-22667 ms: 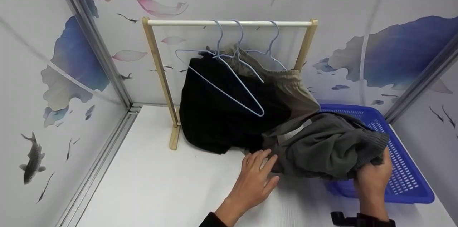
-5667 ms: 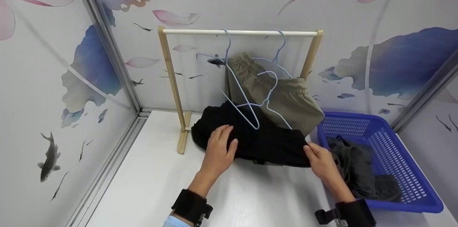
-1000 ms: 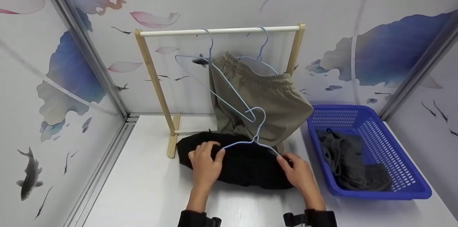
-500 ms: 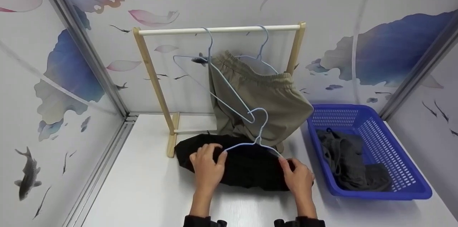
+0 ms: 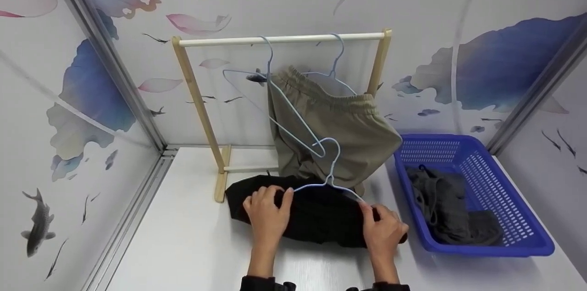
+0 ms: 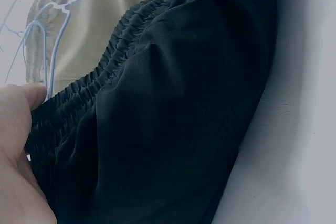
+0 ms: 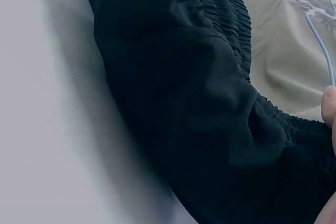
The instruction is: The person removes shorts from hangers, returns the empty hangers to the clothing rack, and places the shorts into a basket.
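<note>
Black elastic-waist pants [image 5: 321, 222] lie bunched in front of the rack. A light-blue wire hanger [image 5: 330, 177] stands in their waist opening, its hook pointing up and free of the rail. My left hand [image 5: 267, 213] pinches the waistband and the hanger's left arm between thumb and fingers. On the other side, my right hand [image 5: 383, 231] grips the waistband at the hanger's right arm. Both wrist views show the gathered waistband [image 6: 79, 95] close up, with the right thumb [image 7: 329, 100] against the wire. The hanger's ends are hidden by hands and cloth.
Behind stands a rack with a white rail [image 5: 220, 41] and wooden legs. Khaki pants [image 5: 339, 130] hang there among two more blue hangers [image 5: 298, 114]. To the right, a blue basket [image 5: 527, 217] holds a dark grey garment [image 5: 440, 208].
The grey garment, earlier in my right hand, now lies in the basket. The black pants and their hanger came off the rail and moved toward me. Both hands barely shifted in the last second.
</note>
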A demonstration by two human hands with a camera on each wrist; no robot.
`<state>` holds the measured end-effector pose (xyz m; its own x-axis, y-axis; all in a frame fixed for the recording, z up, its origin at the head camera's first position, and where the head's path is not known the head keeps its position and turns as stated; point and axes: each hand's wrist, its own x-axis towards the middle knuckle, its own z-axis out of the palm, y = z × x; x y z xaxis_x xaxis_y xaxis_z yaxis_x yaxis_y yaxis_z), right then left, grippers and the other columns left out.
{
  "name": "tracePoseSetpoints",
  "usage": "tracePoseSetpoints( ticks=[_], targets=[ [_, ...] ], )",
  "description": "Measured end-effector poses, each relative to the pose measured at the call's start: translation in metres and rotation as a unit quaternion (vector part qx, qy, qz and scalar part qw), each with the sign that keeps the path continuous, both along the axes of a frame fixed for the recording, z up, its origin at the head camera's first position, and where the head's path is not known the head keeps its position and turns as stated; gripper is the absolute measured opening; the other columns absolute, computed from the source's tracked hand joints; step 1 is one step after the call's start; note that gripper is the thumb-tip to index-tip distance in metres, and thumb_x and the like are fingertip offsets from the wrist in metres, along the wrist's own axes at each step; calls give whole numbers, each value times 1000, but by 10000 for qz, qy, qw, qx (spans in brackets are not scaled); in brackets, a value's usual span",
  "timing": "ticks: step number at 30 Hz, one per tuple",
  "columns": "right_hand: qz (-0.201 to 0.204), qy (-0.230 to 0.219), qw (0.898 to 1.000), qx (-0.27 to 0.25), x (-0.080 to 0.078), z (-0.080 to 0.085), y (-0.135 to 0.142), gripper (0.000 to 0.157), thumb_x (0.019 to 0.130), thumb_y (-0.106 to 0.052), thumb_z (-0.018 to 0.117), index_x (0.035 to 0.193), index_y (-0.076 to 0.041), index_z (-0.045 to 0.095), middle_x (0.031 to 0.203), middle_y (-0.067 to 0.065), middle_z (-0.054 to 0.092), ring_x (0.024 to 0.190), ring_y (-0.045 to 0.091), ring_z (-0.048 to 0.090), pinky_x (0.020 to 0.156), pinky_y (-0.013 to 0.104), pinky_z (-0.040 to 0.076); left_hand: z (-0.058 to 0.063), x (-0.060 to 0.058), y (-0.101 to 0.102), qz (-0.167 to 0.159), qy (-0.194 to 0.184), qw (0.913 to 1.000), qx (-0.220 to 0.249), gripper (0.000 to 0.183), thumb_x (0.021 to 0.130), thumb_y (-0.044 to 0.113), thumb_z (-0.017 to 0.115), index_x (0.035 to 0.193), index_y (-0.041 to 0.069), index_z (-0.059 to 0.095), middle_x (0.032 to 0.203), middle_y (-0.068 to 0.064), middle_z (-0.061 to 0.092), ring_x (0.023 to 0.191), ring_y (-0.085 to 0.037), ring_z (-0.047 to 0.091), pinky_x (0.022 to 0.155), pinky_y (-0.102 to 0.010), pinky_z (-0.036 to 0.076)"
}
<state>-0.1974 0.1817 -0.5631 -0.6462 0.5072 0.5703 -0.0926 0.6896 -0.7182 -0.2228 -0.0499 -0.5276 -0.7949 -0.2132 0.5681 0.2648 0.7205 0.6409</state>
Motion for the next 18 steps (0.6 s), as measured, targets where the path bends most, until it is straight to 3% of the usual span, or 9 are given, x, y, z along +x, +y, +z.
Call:
tracePoseSetpoints(
  ticks=[7,13,18],
  targets=[
    [56,-61,9999,-80,3,1,0,21,83,-17,85,77,-1,74,78,16,73,74,40,63,73,48,30,-1,1,1,190,-377,9991,72,27,97,35,71,87,10,75,92,-9,71,92,-33,65,115,-69,23],
    [65,51,10000,36,4,2,1,21,81,-17,86,75,-2,73,76,16,73,74,40,64,72,49,31,-2,2,-3,397,-840,9955,159,33,98,40,70,93,8,76,103,-12,72,105,-35,65,116,-72,18],
    [85,-53,9999,-31,7,2,2,21,82,-18,86,76,-2,74,77,15,74,75,40,64,73,49,31,-4,3,-4,477,-989,9937,219,32,97,39,70,93,8,75,106,-13,72,109,-37,64,115,-72,20]
  ],
)
